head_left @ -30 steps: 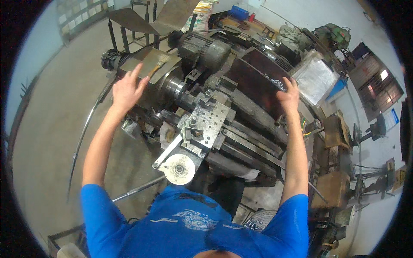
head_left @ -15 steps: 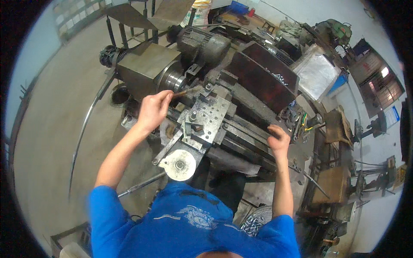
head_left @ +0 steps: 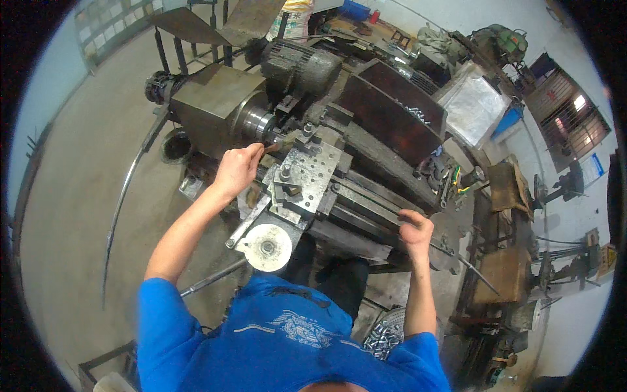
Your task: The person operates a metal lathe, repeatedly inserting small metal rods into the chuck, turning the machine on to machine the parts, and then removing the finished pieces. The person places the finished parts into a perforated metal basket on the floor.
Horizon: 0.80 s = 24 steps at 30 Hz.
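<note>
My left hand [head_left: 238, 171] is closed round the brown handle of a small brush [head_left: 270, 148]. The brush's grey tip reaches between the lathe's round chuck [head_left: 257, 121] and the metal tool plate [head_left: 312, 168], which is drilled with several holes and dusted with chips. Over the lathe bed's right part hangs my right hand [head_left: 416, 233], its fingers curled in; whatever they hold, if anything, is hidden. Below the plate, close to my body, is a pale round handwheel disc [head_left: 268, 247].
Behind the bed stands a dark red bin [head_left: 392, 108] with small shiny metal parts. A basket of similar parts [head_left: 384, 336] is by my right elbow. An electric motor [head_left: 300, 65] sits at the back. A long metal lever [head_left: 124, 196] sticks out left. Hand tools [head_left: 450, 183] lie right of the bin.
My left hand and the brush have shifted slightly downward. My right hand has moved lower and a little left, fingers bent differently. The whole view has shifted slightly.
</note>
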Tool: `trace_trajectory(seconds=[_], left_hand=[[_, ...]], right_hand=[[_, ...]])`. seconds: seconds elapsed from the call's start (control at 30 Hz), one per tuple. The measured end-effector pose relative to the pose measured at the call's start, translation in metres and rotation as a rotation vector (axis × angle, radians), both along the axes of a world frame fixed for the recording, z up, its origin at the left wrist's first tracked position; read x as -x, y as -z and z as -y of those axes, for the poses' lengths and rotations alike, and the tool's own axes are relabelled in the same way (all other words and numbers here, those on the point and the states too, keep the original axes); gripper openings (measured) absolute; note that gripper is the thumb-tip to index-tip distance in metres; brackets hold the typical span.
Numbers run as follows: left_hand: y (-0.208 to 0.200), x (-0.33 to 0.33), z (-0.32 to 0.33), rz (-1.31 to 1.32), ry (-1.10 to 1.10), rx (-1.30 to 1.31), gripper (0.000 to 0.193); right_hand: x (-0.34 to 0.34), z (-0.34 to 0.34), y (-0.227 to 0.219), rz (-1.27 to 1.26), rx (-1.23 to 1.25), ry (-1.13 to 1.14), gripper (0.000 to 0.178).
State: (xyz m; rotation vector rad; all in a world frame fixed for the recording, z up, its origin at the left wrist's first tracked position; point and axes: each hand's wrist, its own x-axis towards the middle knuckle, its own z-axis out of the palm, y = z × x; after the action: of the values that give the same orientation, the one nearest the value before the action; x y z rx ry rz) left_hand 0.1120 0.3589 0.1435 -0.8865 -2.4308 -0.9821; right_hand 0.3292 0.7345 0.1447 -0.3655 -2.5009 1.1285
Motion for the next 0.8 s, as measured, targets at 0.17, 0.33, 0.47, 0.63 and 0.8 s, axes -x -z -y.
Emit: trace_trajectory(seconds=[0.17,0.33,0.47,0.63,0.8], left_hand=[[0.005,0.011,0.011,-0.003,-0.074,0.131,0.011],[-0.007,0.013,-0.005,-0.052,-0.08,-0.131,0.009],[-0.011,0.007,-0.012,-0.051,0.012,-0.136,0.009],[-0.017,0.021,0.008,-0.042,-0.082,0.039,0.011],[-0.047,0.018,0.005,0.003,-0.094,-0.191,0.013]], right_hand=[[-0.008,0.003,-0.003,-0.02,-0.038,0.015,0.035],[-0.013,0.003,-0.005,-0.04,0.012,0.024,0.034],[-0.021,0.009,-0.004,-0.019,0.068,0.04,0.034],[-0.037,-0.004,0.004,-0.017,0.126,0.032,0.038],[-0.067,-0.01,-0.004,-0.042,-0.006,0.146,0.034]])
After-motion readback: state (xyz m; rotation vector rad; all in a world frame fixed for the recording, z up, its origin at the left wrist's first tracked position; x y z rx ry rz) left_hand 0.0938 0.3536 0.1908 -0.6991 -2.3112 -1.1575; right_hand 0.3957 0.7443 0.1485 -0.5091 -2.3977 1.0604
